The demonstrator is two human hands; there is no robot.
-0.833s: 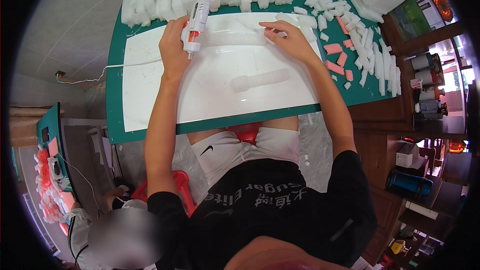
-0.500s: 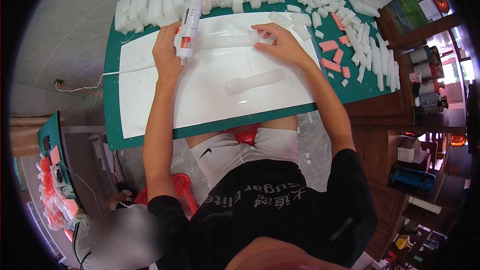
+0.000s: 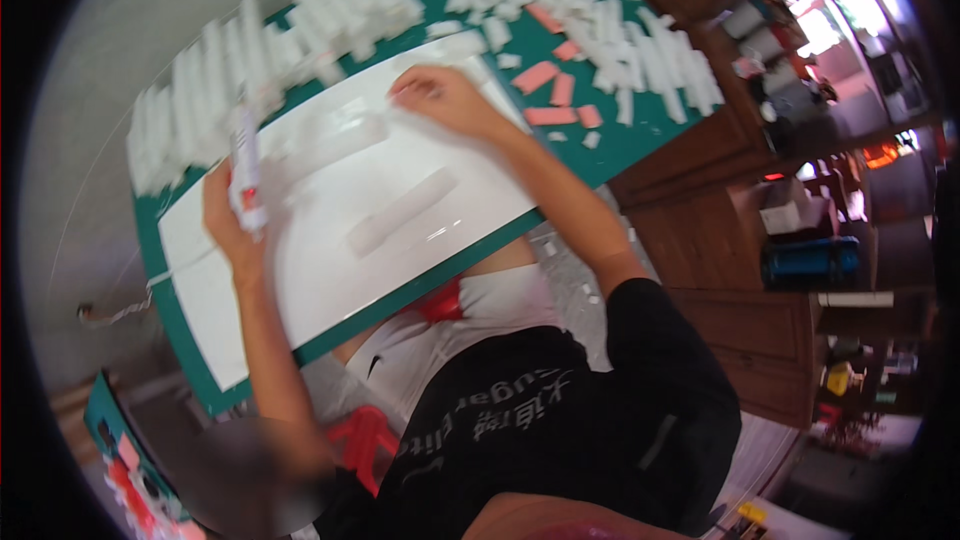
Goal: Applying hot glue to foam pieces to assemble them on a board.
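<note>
The left hand was wrapped around a glue gun; the right hand, at the white board's far right, was half curled, contents indiscernible.

The green surface carries a white board beneath both hands, white strips beyond the left hand, and pink blocks and white pieces rightward of the right hand.

The view has swung, so the worktop slants, left end nearer; the right hand's fingers have drawn together.
</note>
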